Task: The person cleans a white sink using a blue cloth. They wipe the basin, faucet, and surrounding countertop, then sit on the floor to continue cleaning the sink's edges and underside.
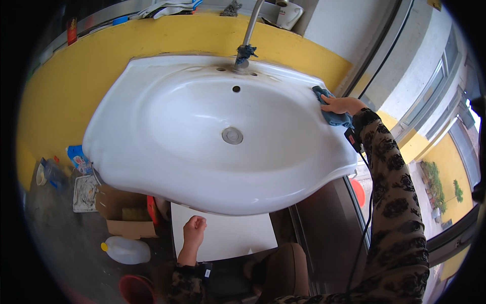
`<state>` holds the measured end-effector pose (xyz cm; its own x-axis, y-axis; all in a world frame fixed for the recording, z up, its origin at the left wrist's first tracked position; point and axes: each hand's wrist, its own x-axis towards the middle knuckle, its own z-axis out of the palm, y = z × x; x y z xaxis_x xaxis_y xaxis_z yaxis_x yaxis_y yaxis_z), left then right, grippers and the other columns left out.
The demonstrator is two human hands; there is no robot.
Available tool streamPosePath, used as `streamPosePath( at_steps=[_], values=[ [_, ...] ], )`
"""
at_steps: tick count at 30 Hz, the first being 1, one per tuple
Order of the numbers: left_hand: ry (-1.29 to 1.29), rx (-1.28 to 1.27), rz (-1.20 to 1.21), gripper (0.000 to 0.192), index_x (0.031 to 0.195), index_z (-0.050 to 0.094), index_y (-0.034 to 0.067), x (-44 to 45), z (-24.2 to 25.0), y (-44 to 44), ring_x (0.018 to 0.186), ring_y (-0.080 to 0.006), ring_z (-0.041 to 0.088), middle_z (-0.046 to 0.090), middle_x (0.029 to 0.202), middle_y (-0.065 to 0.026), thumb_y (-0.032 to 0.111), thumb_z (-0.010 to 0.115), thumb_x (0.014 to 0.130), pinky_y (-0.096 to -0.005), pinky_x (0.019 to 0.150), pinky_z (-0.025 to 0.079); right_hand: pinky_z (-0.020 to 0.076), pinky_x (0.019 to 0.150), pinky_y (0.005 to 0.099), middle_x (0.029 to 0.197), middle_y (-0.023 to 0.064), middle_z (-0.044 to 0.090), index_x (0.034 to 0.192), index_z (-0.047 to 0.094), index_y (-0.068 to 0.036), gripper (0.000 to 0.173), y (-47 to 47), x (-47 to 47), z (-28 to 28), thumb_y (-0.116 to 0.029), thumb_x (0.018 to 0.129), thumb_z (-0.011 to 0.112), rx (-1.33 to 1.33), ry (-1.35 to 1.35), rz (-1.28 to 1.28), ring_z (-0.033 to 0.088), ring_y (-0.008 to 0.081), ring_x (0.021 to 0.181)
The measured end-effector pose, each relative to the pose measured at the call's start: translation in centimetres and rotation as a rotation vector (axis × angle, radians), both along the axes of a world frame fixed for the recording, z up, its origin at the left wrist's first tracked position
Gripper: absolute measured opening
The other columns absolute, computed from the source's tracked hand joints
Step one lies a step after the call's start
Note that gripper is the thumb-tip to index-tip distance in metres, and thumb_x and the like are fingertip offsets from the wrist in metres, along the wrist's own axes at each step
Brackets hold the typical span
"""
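Observation:
A white ceramic washbasin fills the middle of the view, with a metal drain stopper at its bottom. My right hand holds a damp-looking blue cloth flat against the basin's right rim. Below the front edge, my left hand hangs with its fingers curled closed, and nothing shows in it. A metal faucet rises at the back, dark material wrapped around its base.
Gloves and a white mug lie on the ledge behind. At floor level, left, are a cardboard box, a plastic jug, a red bucket and a blue packet. A cable hangs beside my right sleeve.

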<state>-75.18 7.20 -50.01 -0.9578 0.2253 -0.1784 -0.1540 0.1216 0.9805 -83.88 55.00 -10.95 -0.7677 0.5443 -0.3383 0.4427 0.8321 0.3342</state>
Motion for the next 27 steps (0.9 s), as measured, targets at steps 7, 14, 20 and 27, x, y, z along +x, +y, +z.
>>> streamPosePath(
  at_steps=[7, 14, 20, 27],
  values=[
    [0.046, -0.049, 0.011, 0.022, 0.089, 0.059, 0.001, -0.5, 0.6, 0.6, 0.067, -0.0156, 0.061, 0.063, 0.072, -0.0074, 0.022, 0.06, 0.086, -0.0282, 0.063, 0.047, 0.0272, 0.106, 0.0478, 0.153, 0.009, 0.016, 0.147, 0.011, -0.032, 0.063, -4.3, -5.8, 0.0, -0.053, 0.092, 0.035, -0.073, 0.036, 0.17, 0.034, 0.0334, 0.132],
    [0.146, -0.21, -0.058, 0.028, 0.079, 0.057, -0.001, -1.3, -0.2, 1.8, 0.063, -0.0245, 0.06, 0.061, 0.067, -0.0108, 0.027, 0.061, 0.084, -0.0348, 0.063, 0.047, 0.0244, 0.109, 0.0456, 0.153, 0.0126, 0.01, 0.148, 0.009, -0.028, 0.064, -4.5, -6.5, -2.0, -0.034, 0.092, 0.04, -0.154, 0.128, 0.497, 0.026, 0.035, 0.136],
    [0.086, -0.167, -0.055, 0.027, 0.084, 0.06, 0.0, -1.2, -0.4, 2.2, 0.067, -0.0224, 0.062, 0.063, 0.071, -0.0102, 0.027, 0.06, 0.085, -0.0337, 0.064, 0.048, 0.013, 0.113, 0.0416, 0.153, 0.0173, 0.004, 0.148, 0.013, -0.024, 0.063, -4.4, -2.1, -3.4, -0.025, 0.092, 0.043, -0.089, 0.115, 0.639, 0.01, 0.035, 0.14],
    [0.007, 0.002, -0.035, 0.02, 0.09, 0.061, 0.002, -1.2, 0.0, 1.3, 0.069, -0.0143, 0.062, 0.064, 0.074, -0.0058, 0.022, 0.059, 0.086, -0.0267, 0.064, 0.048, 0.0161, 0.112, 0.0434, 0.15, 0.0048, 0.027, 0.131, 0.052, -0.023, 0.04, -7.4, 3.8, -2.9, -0.03, 0.093, 0.041, 0.086, -0.114, 0.756, 0.013, 0.0327, 0.14]
  ],
)
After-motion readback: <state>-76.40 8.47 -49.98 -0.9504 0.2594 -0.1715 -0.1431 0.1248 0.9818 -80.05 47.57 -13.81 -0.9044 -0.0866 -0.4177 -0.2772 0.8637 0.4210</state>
